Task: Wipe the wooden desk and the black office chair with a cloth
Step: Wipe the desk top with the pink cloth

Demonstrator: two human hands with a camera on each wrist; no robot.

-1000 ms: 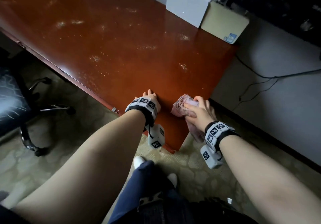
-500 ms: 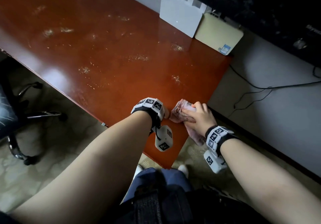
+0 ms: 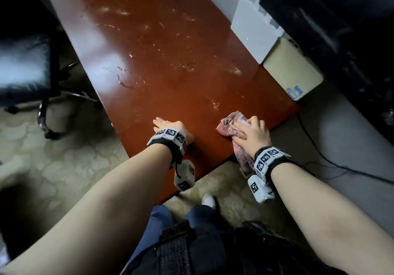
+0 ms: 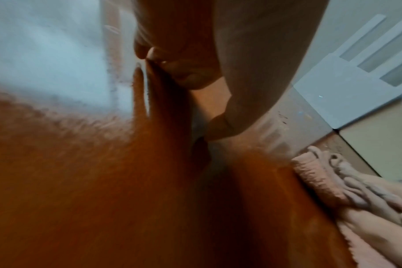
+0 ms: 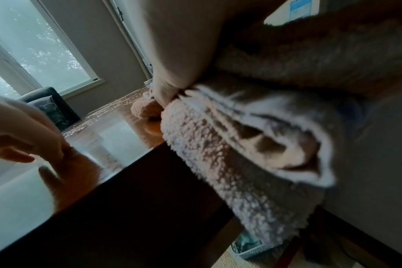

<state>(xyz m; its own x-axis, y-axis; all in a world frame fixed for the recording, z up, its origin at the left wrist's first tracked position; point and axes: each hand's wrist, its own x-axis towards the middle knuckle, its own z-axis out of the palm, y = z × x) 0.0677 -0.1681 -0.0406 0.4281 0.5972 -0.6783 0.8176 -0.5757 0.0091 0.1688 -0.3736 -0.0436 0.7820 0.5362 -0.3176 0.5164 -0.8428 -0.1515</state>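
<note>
Your right hand (image 3: 252, 135) presses a pink cloth (image 3: 231, 125) onto the desk (image 3: 170, 50), near its right edge and front end. The fingers curl over the cloth and hold it. The cloth is fluffy and bunched up; its long side runs from the desk top back toward you, and its tail hangs off the edge. Your left hand (image 3: 170, 126) lies flat on the desk beside it, not touching it, fingers straight and close together. The desk is shiny red-brown wood with pale smears, and runs long, away from you. The black chair (image 3: 23, 69) stands left of it. At the far right sit a white box (image 3: 253, 33) and a tan box (image 3: 292, 69) with a small blue sticker, too blurry to read.
</note>
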